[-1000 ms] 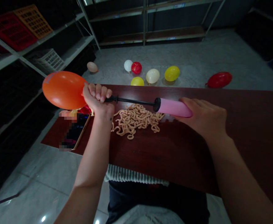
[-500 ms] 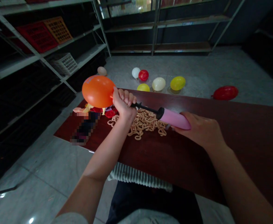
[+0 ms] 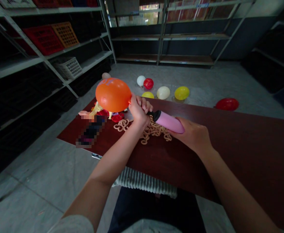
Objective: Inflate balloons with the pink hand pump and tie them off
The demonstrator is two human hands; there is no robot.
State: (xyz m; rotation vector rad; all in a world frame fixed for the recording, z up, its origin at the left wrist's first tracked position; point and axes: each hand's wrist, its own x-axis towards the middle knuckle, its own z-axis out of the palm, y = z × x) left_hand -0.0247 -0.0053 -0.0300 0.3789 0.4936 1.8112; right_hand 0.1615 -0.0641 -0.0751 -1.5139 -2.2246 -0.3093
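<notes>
My left hand [image 3: 140,108] is closed around the neck of an inflated orange balloon [image 3: 113,94] and the black nozzle end of a balloon pump. The pink barrel of the balloon pump [image 3: 169,122] lies in my right hand [image 3: 192,134], whose fingers wrap its far end. Between the two hands the black rod is mostly hidden, with the barrel close to my left hand. Beneath the pump, a pile of tan curled pieces [image 3: 154,129] rests on the dark red table [image 3: 192,168]. Uninflated balloons [image 3: 117,117] in several colours lie under the orange one.
A blurred-out dark object [image 3: 92,131] lies at the table's left end. Beyond the table, inflated balloons sit on the floor, among them a yellow one [image 3: 182,93] and a red one [image 3: 227,104]. Shelves with a red crate [image 3: 43,39] stand at left; more shelving [image 3: 185,60] stands behind.
My right hand has pushed the pink barrel leftward toward my left hand, covering most of the black rod. The orange balloon looks slightly bigger and sits further right. The view has tilted up a little.
</notes>
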